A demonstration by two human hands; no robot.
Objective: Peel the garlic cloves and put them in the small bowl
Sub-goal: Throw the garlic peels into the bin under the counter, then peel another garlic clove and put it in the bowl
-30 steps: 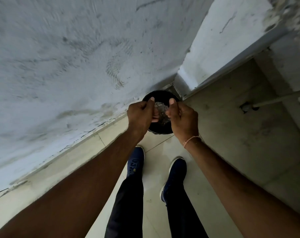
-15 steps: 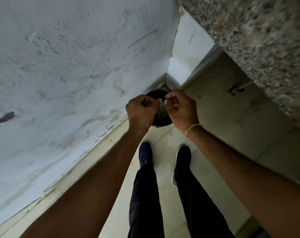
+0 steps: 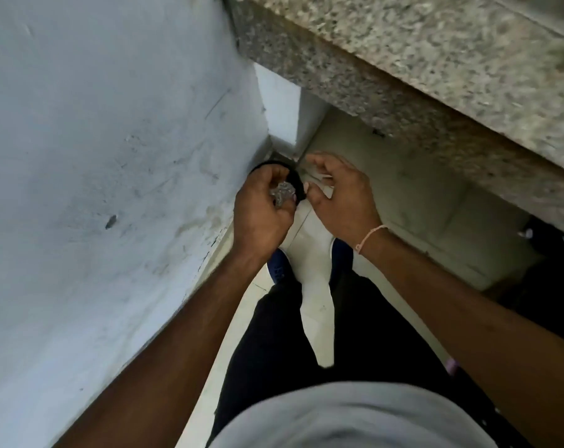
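L hand (image 3: 261, 208) grasps crumpled peel wad (image 3: 283, 194) over black bin (image 3: 298, 185); R hand (image 3: 338, 192) released beside bin. Drop wad dead-centre, w/o spilling scraps.

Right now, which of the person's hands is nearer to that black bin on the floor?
Left. The left hand holds a crumpled clear wad right over the black bin, overlapping it in this view. The right hand sits just beside it, fingers loosely spread, holding nothing visible.

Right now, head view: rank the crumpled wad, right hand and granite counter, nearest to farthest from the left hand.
1. crumpled wad: held in the left hand.
2. right hand: close beside it, on the right.
3. granite counter: farthest, up and right.
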